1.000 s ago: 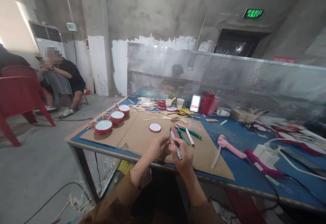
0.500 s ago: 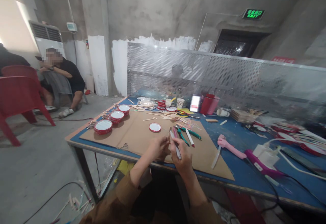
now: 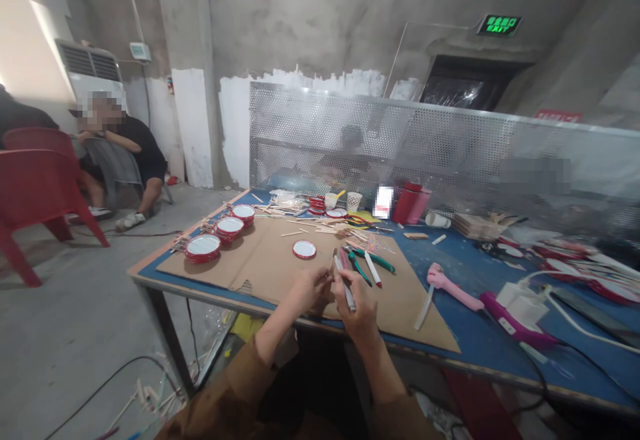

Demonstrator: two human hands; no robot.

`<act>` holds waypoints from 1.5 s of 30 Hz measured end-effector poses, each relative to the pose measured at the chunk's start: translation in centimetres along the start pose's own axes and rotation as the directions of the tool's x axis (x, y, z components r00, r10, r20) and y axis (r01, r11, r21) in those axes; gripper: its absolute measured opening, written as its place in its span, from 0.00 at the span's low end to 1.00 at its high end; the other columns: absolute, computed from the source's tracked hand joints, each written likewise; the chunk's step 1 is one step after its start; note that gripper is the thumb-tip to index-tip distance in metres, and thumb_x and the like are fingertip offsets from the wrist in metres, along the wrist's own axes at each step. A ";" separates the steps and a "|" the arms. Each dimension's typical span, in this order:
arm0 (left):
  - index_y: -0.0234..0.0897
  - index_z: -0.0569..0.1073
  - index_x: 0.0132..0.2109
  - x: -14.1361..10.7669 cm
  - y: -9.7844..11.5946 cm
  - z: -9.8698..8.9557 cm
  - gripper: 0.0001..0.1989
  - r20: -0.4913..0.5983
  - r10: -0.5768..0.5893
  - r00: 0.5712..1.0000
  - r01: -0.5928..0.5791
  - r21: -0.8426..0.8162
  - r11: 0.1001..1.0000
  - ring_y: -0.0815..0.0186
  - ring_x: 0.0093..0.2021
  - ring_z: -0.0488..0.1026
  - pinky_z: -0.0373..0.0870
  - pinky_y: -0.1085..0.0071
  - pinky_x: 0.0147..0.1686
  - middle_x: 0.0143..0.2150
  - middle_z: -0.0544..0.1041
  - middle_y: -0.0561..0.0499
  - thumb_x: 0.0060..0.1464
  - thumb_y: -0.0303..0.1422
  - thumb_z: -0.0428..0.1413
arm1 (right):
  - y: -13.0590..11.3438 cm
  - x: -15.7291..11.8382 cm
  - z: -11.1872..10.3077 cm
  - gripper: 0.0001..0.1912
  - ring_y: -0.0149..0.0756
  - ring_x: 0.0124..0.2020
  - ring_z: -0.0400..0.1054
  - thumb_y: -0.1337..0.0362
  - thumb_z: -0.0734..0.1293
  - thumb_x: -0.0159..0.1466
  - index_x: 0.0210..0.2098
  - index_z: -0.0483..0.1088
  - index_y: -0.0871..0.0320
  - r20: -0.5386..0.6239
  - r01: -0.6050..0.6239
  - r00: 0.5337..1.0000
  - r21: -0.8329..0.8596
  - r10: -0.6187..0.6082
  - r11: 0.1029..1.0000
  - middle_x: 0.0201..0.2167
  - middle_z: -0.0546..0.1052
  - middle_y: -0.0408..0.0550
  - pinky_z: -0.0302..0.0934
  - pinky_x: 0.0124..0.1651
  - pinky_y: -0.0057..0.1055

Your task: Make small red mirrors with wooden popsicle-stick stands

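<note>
My right hand is closed around a white marker pen, held at a slant close to the table's front edge. Beside it, my left hand pinches a thin brownish stick, whose lower part is hidden by the fingers. The two hands nearly meet. Just beyond them lies a round red-rimmed disc with a white face. To the right, green-handled pliers rest on the cardboard, with a red-tipped white marker next to them.
Red-rimmed discs with sticks stand in stacks at left on the cardboard. Loose wooden sticks, paper cups and red bottles are farther back. A pink glue gun and purple power strip lie right. Another person sits left.
</note>
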State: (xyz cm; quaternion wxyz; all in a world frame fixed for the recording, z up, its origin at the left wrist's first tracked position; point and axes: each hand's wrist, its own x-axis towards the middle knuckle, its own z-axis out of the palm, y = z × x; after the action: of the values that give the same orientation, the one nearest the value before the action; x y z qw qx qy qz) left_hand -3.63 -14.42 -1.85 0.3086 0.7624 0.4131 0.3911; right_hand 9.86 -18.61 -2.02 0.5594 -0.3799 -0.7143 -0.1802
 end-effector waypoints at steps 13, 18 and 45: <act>0.33 0.70 0.30 -0.1 0.3 -0.1 0.08 0.010 -0.001 1.000 0.002 -0.055 0.998 0.71 0.26 0.61 0.59 0.77 0.29 0.23 0.68 0.55 0.54 0.30 0.49 | 0.0 -0.1 0.0 0.09 0.36 0.34 0.73 0.69 0.62 0.63 0.44 0.67 0.59 0.015 0.001 1.000 0.004 -0.001 1.000 0.34 0.76 0.50 0.70 0.38 0.33; 0.33 0.69 0.28 0.0 -0.2 0.2 0.09 -0.003 -0.007 1.000 0.007 -0.006 1.000 0.71 0.26 0.60 0.57 0.77 0.28 0.23 0.66 0.55 0.54 0.30 0.49 | 0.1 -0.2 0.0 0.08 0.35 0.32 0.73 0.69 0.62 0.63 0.43 0.67 0.58 -0.058 -0.035 0.998 -0.028 0.034 0.999 0.32 0.76 0.48 0.69 0.37 0.31; 0.34 0.68 0.27 0.1 0.2 0.0 0.08 -0.014 -0.023 1.000 0.023 -0.001 1.000 0.72 0.25 0.59 0.56 0.77 0.26 0.21 0.65 0.56 0.53 0.30 0.50 | -0.1 -0.4 -0.1 0.08 0.34 0.29 0.73 0.69 0.62 0.62 0.41 0.69 0.58 -0.044 -0.055 0.998 -0.011 0.055 0.998 0.29 0.76 0.46 0.69 0.35 0.30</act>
State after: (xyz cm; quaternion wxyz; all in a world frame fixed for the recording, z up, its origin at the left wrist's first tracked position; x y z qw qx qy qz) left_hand -3.55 -14.44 -1.66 0.3106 0.7547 0.4236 0.3932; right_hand 9.92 -18.87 -2.32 0.5773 -0.3987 -0.6902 -0.1773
